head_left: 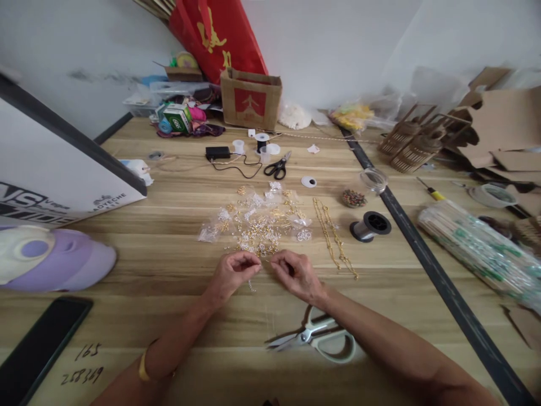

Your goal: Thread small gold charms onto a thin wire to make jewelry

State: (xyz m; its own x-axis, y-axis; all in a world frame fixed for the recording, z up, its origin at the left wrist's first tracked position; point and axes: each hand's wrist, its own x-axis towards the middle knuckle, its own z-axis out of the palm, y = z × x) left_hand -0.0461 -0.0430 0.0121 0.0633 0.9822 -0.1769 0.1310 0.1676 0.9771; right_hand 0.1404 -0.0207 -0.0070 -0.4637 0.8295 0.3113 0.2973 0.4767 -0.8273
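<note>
Both hands meet in front of a pile of small gold and clear beads and findings (260,225), some in little plastic bags. My left hand (230,276) is closed in a pinch, and a short silvery beaded chain (252,286) dangles below its fingertips. Facing it, my right hand (298,276) pinches too; a thin glint shows between the two hands, too small to name. A gold chain necklace (327,231) lies to the right of the pile. Beneath my right forearm rest large pale-handled scissors (313,335), blades pointing left.
A wire spool (367,226) and a tub of mixed beads (354,197) stand at right, near a dark strip (422,259) across the table. Black scissors (278,166) lie further back. A phone (42,349) and a purple-white object (59,258) sit left; wrapped sticks (477,248) lie right.
</note>
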